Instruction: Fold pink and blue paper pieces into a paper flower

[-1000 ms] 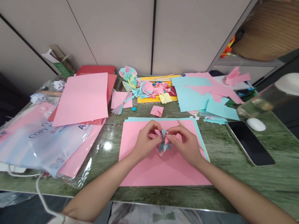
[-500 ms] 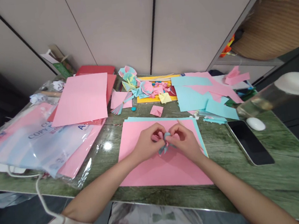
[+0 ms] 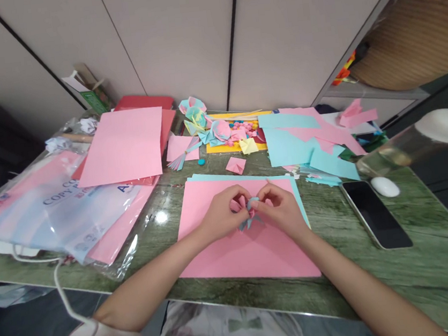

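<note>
Between my fingertips is a small pink and light-blue folded paper flower, partly hidden by the fingers. My left hand pinches it from the left, closed around its edge. From the other side my right hand grips it, the thumb pressing on a light-blue part near the middle. Both hands are just above a stack of pink sheets, with light-blue sheets showing along its back and right edges. Beyond the stack sits a small pink folded paper square.
Finished-looking paper flowers and a yellow tray of small colourful pieces stand at the back. Light-blue paper scraps lie right of them. A phone and a lidded bottle are at the right; a plastic paper bag is left.
The right thumb has shifted slightly over the light-blue part of the paper flower. Both hands keep hold of it, and the view has moved a little.
</note>
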Demonstrator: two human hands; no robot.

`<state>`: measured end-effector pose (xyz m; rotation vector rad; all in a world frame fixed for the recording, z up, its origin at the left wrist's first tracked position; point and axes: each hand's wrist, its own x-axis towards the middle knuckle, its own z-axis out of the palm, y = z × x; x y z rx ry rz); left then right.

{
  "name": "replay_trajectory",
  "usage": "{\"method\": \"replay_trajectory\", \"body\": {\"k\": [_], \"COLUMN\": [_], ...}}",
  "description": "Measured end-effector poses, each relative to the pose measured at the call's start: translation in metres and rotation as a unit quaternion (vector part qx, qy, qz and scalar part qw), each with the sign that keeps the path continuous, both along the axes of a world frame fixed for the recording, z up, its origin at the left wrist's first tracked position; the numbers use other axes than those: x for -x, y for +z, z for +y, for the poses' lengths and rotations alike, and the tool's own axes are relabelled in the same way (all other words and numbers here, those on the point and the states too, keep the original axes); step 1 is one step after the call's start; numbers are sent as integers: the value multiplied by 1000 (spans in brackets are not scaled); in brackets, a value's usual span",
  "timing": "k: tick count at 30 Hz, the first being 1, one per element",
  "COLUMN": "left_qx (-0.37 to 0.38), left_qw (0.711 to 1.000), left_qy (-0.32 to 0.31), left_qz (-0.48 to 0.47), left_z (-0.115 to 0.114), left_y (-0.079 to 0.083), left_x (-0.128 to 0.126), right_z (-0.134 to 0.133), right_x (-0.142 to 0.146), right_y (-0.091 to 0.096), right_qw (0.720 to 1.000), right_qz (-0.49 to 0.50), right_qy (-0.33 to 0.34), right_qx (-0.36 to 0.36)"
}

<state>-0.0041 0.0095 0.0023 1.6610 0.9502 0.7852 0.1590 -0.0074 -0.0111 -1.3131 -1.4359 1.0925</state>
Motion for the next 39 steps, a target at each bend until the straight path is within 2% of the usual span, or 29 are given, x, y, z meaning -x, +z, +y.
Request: {"method": "replay_trajectory", "body": {"k": [10,14,21,25,32,39], "left_qx": [74,64,78,107,120,178], "left_qw": [997,998,997,993,991,981], "left_qy": [-8,1,-3,-25,-7,-21], "left_qz": [-21,-10,-2,-47,-64,-71], "left_z": [5,6,9,14,17,19], "left_y": [-3,-7,-10,-15,-21,-22], "left_x": [1,1,1,2,3,4], "right_z": [1,3,10,10,8,9], "right_x": [-1,-2,-6,-6,-7,-5], "right_y": [0,-2,-5,-3,-11,-15], "right_qw": [999,996,994,993,987,992], "right_qz": [30,61,56,64,122,84], "right_qy": [22,41,60,73,69,81], "right_qx": [26,49,74,66,80,52]}}
